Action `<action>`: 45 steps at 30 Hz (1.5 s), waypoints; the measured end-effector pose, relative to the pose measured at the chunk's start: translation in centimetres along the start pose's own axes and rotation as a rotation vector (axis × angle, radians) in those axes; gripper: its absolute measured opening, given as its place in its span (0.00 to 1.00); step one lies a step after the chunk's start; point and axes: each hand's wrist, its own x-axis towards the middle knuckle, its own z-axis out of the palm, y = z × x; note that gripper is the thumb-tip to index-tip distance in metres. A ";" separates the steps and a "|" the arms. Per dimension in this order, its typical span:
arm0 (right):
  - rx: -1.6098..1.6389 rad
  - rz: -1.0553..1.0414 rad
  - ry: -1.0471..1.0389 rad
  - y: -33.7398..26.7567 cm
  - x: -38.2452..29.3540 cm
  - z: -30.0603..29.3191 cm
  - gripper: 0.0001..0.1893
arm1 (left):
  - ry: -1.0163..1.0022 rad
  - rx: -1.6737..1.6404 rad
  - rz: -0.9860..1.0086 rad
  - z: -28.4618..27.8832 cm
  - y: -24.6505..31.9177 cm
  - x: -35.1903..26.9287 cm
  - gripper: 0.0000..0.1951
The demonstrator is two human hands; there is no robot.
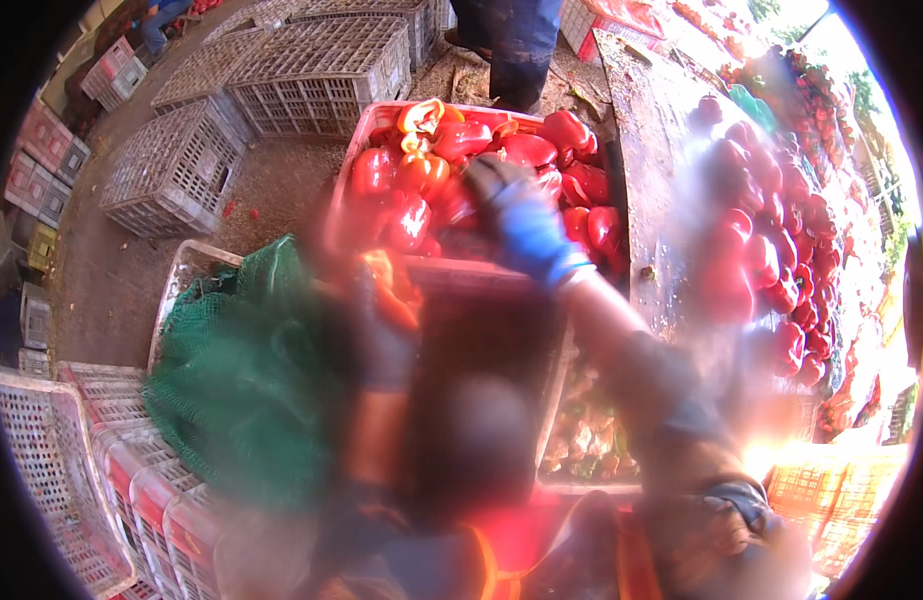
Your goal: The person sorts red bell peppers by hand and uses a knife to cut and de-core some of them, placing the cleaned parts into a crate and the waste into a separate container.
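Note:
A pink-rimmed plastic crate full of red bell peppers stands before me; a few peppers are partly orange or yellow. My right hand, in a dark glove with a blue cuff, reaches down among the peppers. Its fingertips are hidden, so its grip does not show. Nearer to me, my gloved left hand is blurred and holds an orange-red bell pepper just in front of the crate's near rim. Green mesh netting lies bunched left of that hand, partly over another crate.
Upturned grey plastic crates sit on the ground at the far left, and more crates at the near left. A person's legs are beyond the pepper crate. To the right are a wooden board, heaped red peppers and a bin of pepper scraps.

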 end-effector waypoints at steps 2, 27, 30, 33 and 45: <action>-0.226 -0.101 -0.148 1.6 -3.0 9.2 0.34 | 0.001 -0.011 -0.063 -0.2 -0.7 -0.8 0.23; 1.655 0.861 0.381 -3.1 -7.6 -5.5 0.28 | -0.476 0.022 -0.290 7.5 -4.1 2.7 0.24; 1.338 0.749 0.249 -1.3 -11.8 -5.7 0.30 | -0.317 0.613 0.369 15.9 -2.0 6.3 0.25; 0.967 0.607 0.077 -0.7 -16.0 -7.7 0.34 | -0.315 1.124 0.848 20.1 0.6 12.7 0.36; 1.161 0.712 -0.032 -0.7 -22.2 -7.8 0.38 | -0.267 2.508 0.542 8.1 -4.7 33.6 0.31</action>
